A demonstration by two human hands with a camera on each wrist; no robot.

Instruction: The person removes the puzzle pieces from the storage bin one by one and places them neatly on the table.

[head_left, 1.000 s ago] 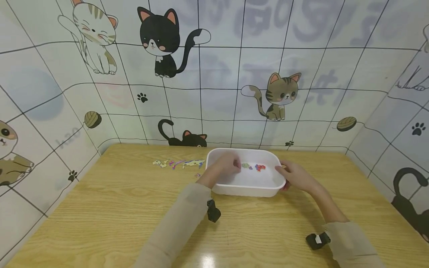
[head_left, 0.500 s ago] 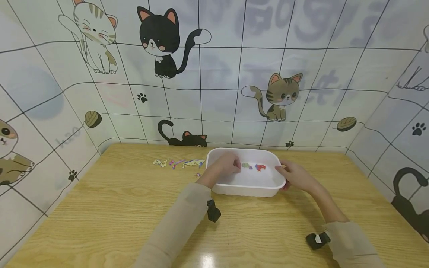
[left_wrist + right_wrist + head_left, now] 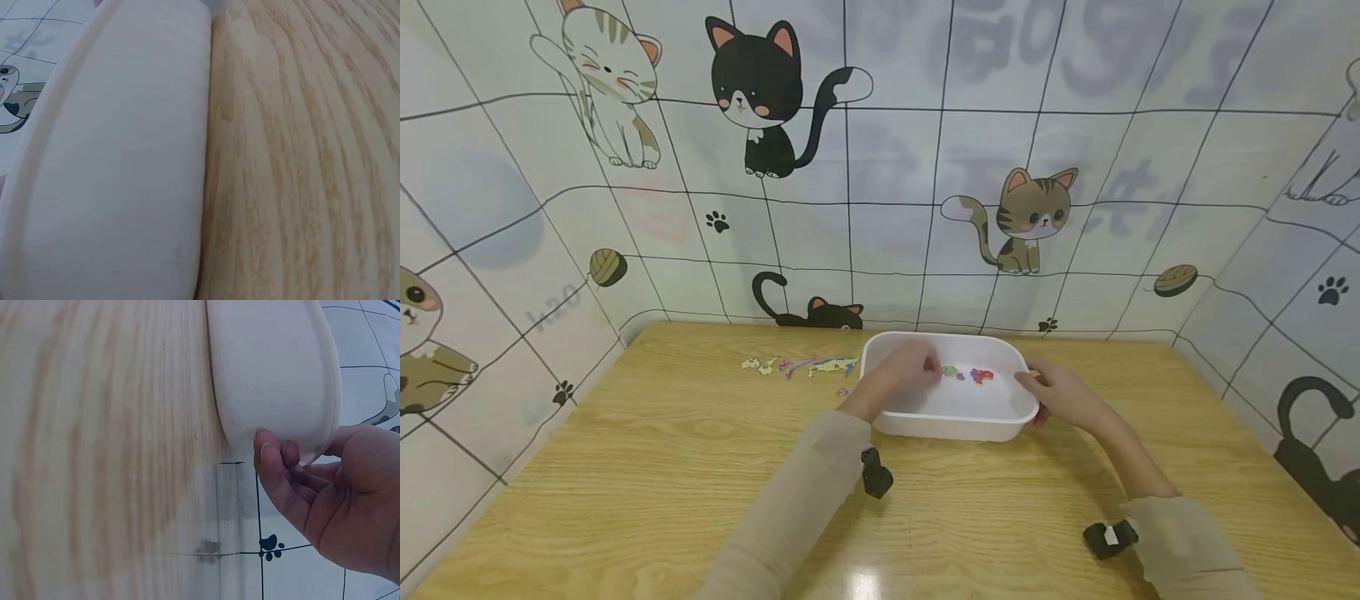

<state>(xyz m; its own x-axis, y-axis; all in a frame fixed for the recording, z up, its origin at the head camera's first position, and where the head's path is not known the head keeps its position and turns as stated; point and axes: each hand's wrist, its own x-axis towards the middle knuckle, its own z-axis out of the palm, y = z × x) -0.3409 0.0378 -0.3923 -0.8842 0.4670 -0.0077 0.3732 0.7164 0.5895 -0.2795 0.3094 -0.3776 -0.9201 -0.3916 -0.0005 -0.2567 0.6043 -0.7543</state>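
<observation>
A white plastic tray [image 3: 947,428] with raised walls stands toward the back of the wooden table. Inside it lie a small green-and-purple cutout piece [image 3: 952,372] and a red, multicoloured one [image 3: 982,377]. My left hand [image 3: 908,368] reaches over the near wall into the left half of the tray, fingers bent downward, just left of the green piece. I cannot tell whether those fingertips hold anything. At the right end, my right hand [image 3: 1058,392] grips the tray, thumb over the rim and fingers [image 3: 270,465] against the outer wall.
Left of the tray, several thin colourful cutout pieces [image 3: 833,365] lie in a row on the table [image 3: 700,467]. A tiny pinkish piece [image 3: 842,392] sits close to the tray's left side. Behind rises a cat-patterned wall covering [image 3: 887,233].
</observation>
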